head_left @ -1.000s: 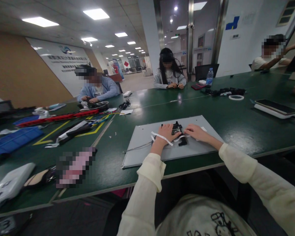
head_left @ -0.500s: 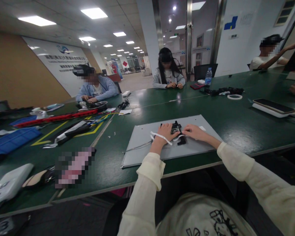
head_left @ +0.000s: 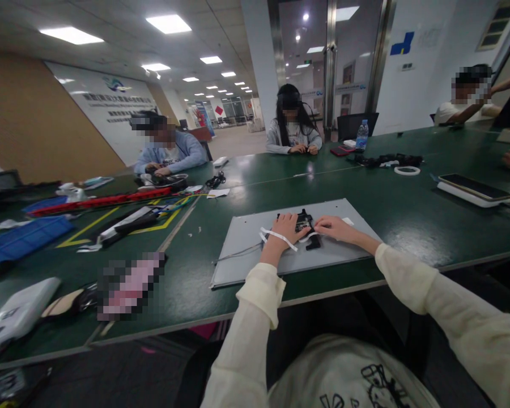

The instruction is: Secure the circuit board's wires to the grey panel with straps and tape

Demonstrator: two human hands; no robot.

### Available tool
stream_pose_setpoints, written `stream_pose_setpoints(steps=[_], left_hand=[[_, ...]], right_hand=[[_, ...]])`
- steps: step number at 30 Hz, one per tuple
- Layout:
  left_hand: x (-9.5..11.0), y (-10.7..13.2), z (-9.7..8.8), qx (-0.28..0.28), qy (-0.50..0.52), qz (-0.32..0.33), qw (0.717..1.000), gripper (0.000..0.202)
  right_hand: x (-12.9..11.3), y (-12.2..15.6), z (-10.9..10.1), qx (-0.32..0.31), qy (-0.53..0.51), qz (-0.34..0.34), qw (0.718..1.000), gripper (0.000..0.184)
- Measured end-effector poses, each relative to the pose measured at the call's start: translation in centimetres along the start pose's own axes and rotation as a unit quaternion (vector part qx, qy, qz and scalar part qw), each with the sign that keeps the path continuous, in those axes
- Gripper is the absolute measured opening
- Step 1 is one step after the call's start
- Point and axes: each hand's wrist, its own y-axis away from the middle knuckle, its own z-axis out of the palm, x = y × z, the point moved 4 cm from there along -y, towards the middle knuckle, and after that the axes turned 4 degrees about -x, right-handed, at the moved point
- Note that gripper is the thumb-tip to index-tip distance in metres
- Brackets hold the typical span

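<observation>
On a grey board (head_left: 238,249) lies a black part with an open, frame-like middle (head_left: 302,225). My left hand (head_left: 285,228) rests flat over its left side, fingers stretched out and pressing on it. A white strip (head_left: 280,238) loops across the back of that hand near the wrist. From the right, my right hand (head_left: 335,229) pinches at the part's edge, where a second short white strip (head_left: 307,238) runs to the fingertips. What lies under my left palm is hidden. A thin grey cable (head_left: 238,254) leads left from beneath it.
Left on the green table (head_left: 195,294) lie a blue tray (head_left: 28,241), a white device (head_left: 19,314) and a black-and-white part (head_left: 123,224). To the right are a phone on a white box (head_left: 476,188) and a white ring (head_left: 407,170). Several people sit around the table.
Both hands keep almost the same position on the black part. The camera view has shifted slightly, so the surroundings sit a little farther right.
</observation>
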Motion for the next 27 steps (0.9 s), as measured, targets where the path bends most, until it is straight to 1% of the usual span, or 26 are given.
stream_pose_setpoints(steps=[6, 10, 14, 16, 19, 21, 23, 25, 26, 27], left_hand=[[0.1, 0.1, -0.2, -0.001, -0.001, -0.004, 1.0, 0.054], [0.1, 0.0, -0.1, -0.001, 0.002, -0.003, 1.0, 0.055], [0.0, -0.1, 0.0, 0.001, 0.005, -0.003, 1.0, 0.056], [0.0, 0.0, 0.0, 0.002, 0.008, -0.002, 1.0, 0.055], [0.0, 0.0, -0.1, 0.006, 0.025, -0.008, 1.0, 0.053], [-0.1, -0.1, -0.6, 0.03, 0.052, -0.015, 0.998, 0.048], [-0.1, -0.2, -1.4, 0.076, 0.099, -0.009, 0.992, 0.041], [0.0, -0.2, -2.3, 0.124, 0.169, 0.012, 0.978, 0.042], [0.1, -0.2, -2.6, 0.138, 0.211, 0.024, 0.967, 0.043], [0.3, -0.3, -2.8, 0.14, 0.251, 0.038, 0.957, 0.045]], right_hand=[[0.0, -0.1, 0.1, -0.005, 0.003, 0.025, 1.0, 0.031], [0.1, 0.0, 0.1, -0.011, -0.003, 0.032, 0.999, 0.027], [-0.5, 0.4, -0.2, -0.005, -0.069, 0.06, 0.996, 0.027], [-1.2, 0.6, -0.5, -0.003, -0.124, 0.073, 0.99, 0.029], [-2.3, 0.9, -0.8, 0.003, -0.187, 0.075, 0.979, 0.029], [-2.8, 1.1, -0.9, 0.008, -0.203, 0.077, 0.976, 0.028], [-3.0, 1.2, -0.9, 0.011, -0.206, 0.086, 0.975, 0.029], [-3.0, 1.2, -0.9, 0.014, -0.202, 0.09, 0.975, 0.029], [-3.1, 1.2, -0.8, 0.016, -0.2, 0.088, 0.976, 0.029], [-3.1, 1.2, -0.9, 0.019, -0.197, 0.086, 0.976, 0.029]])
